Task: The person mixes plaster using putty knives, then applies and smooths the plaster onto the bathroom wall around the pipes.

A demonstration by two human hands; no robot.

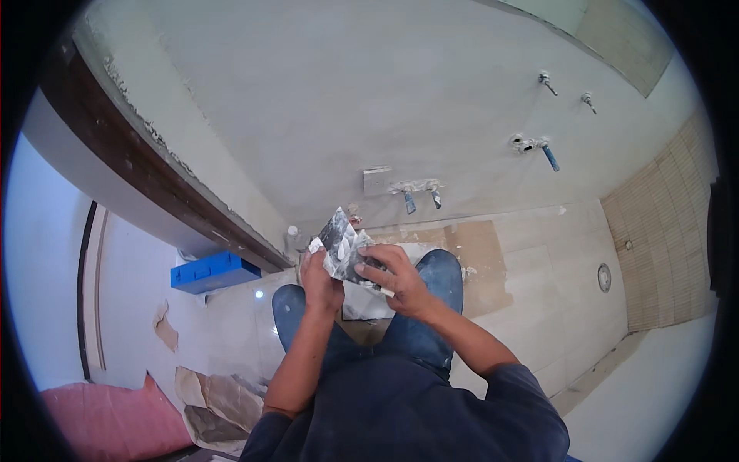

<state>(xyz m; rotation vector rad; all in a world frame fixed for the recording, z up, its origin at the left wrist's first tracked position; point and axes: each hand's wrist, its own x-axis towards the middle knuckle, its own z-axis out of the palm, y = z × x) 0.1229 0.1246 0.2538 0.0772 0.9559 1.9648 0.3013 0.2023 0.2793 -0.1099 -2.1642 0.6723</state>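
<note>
In front of my knees, my left hand [318, 281] is closed round the near left edge of a flat metal plate [336, 263] smeared with thick white putty [341, 235]. My right hand [400, 281] is bent over the plate's right side, fingers curled on a grey flat scraper blade [373, 269] that touches the putty. Its handle is mostly hidden by the palm. Beneath both hands, between my legs, lies a white-smeared flat board [366, 304].
Ahead rises a grey plastered wall [339, 100] with blue-ended pipe stubs [550, 158] and a square box [376, 180]. Brown cardboard [485, 266] covers part of the tiled floor. A blue case [214, 272] is at left, near crumpled paper [219, 404]; a round drain [604, 277] is right.
</note>
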